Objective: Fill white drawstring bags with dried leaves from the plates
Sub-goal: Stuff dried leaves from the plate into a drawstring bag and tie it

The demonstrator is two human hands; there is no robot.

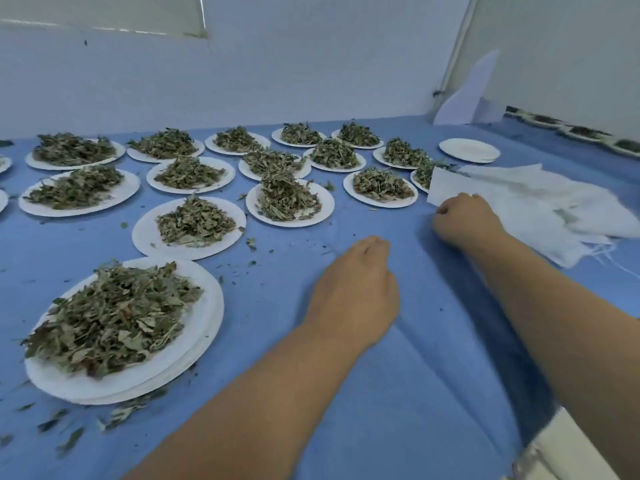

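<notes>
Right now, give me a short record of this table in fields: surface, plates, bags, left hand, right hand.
surface: blue cloth, leaf crumbs scattered on it
full plates: many white plates heaped with dried leaves; nearest plate tops a stack
empty plate: one, far right
bags: white bag pile, right side
left hand: fingers curled, nothing seen in it
right hand: fingers curled at the pile's near edge; grip hidden

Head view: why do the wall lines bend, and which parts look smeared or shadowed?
Head view: the wide-angle lens bows the wall edges and stretches the nearest plate; loose leaves at lower left and the sleeve are smeared; the right hand gripping a white bag looks sharper; light is soft, no glare, faint shadows on the blue cloth by the forearms.
</notes>
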